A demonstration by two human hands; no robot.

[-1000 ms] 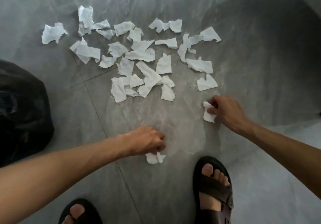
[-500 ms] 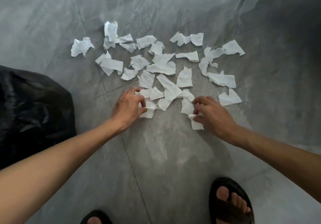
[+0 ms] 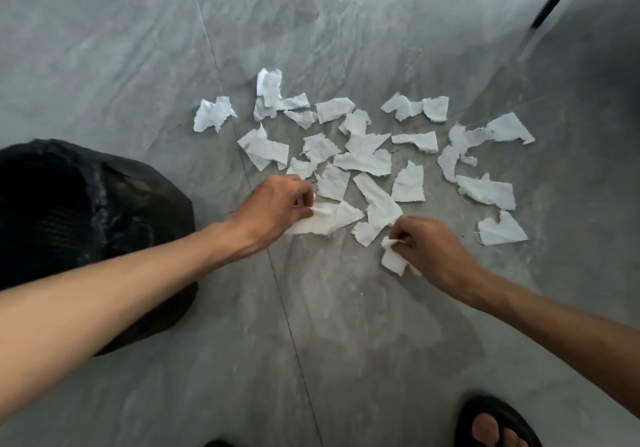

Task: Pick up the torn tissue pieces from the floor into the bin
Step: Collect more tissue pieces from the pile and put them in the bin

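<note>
Grey tiles hold feather-light, limp tissue pieces; I'd pinch edges gently, as my left hand and right hand each close on one scrap.

Bin left; floor nr feet bare

Dim, soft daylight on grey floor; faint shadows, dark right corner, wide-angle edge bending.

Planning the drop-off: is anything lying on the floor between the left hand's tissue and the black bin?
Nothing visible does. The left hand pinches a tissue piece, and only bare floor lies between it and the black bin.
</note>
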